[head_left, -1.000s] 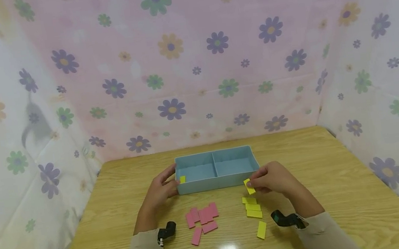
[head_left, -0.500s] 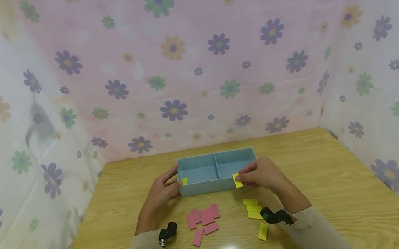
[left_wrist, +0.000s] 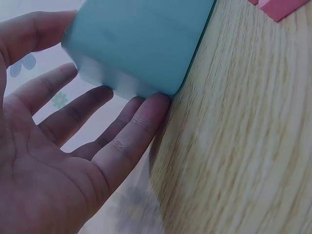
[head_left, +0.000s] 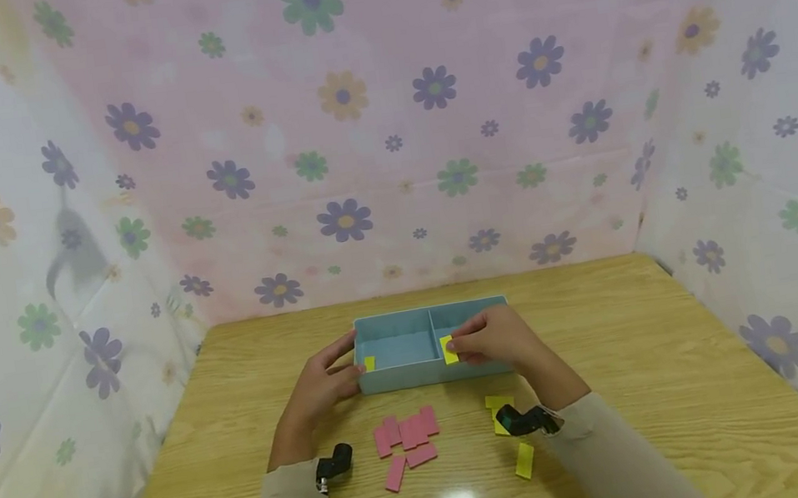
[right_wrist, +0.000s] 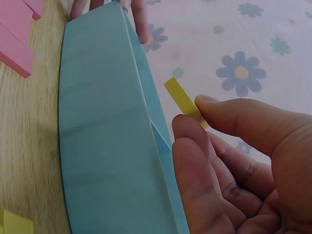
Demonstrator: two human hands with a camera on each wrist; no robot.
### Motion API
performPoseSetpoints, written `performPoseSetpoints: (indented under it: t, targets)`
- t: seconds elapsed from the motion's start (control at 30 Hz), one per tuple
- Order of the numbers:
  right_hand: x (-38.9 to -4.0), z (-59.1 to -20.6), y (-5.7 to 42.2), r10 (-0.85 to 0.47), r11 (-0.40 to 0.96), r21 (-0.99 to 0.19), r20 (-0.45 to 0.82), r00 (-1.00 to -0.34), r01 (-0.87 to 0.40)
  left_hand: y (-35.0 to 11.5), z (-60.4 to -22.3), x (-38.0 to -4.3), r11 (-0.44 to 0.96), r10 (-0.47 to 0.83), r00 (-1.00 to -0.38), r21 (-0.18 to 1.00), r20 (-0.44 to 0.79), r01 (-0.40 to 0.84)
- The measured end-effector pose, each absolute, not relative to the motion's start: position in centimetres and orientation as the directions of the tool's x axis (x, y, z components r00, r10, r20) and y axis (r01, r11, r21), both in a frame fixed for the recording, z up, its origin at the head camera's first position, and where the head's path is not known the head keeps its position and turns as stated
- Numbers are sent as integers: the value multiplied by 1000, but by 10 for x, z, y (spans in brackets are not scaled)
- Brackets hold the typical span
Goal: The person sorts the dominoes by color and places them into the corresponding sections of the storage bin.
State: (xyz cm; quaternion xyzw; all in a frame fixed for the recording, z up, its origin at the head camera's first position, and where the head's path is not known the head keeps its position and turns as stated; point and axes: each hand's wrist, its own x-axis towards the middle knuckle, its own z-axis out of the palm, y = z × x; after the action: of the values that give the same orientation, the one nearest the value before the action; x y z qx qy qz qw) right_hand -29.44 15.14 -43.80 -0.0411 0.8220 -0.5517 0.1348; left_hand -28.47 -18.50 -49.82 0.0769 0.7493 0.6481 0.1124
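Note:
Between thumb and fingertips, my right hand [head_left: 494,337] pinches a yellow tile [head_left: 449,349]. It is over the front wall of a light blue box [head_left: 416,375], near the divider. The right wrist view shows this tile [right_wrist: 181,98] edge-on, above the box rim and apart from it. My left hand [head_left: 321,384] rests on the box's left end, its extended fingertips touching the end wall [left_wrist: 107,73] in the left wrist view. Inside the left compartment, a yellow tile [head_left: 370,363] shows in the front left corner. The right hand hides part of the right compartment.
Several pink tiles [head_left: 408,433] lie in a loose group in front of the box. To their right are several yellow tiles [head_left: 524,461], partly behind the right wrist's camera [head_left: 523,419]. Flowered cloth [head_left: 400,198] surrounds the back and sides of the wooden table [head_left: 605,323].
My right hand has carried the pinched yellow tile left and up, from in front of the box's right end to over its front wall by the divider. The left hand stays at the box's end.

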Motion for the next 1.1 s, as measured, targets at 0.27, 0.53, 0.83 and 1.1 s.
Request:
performPoseSetpoints:
  t: [0.27,0.53,0.83,1.1]
  targets:
    - [-300,-428,133,-214,390,-917,-177,-961,82,-188,-499,-288,112,269,-960,993,-76,-48]
    - [-307,-422,119,-222,374,-923,-182,-958,88,-186,-496,-287,110,289,-954,993,-76,-46]
    - [-316,-418,102,-226,357,-928,-194,-955,105,-187,-497,-287,114,305,-950,993,-68,-34]
    - [-320,-419,91,-233,342,-933,-201,-951,114,-188,-501,-288,130,296,-953,991,-67,-30]
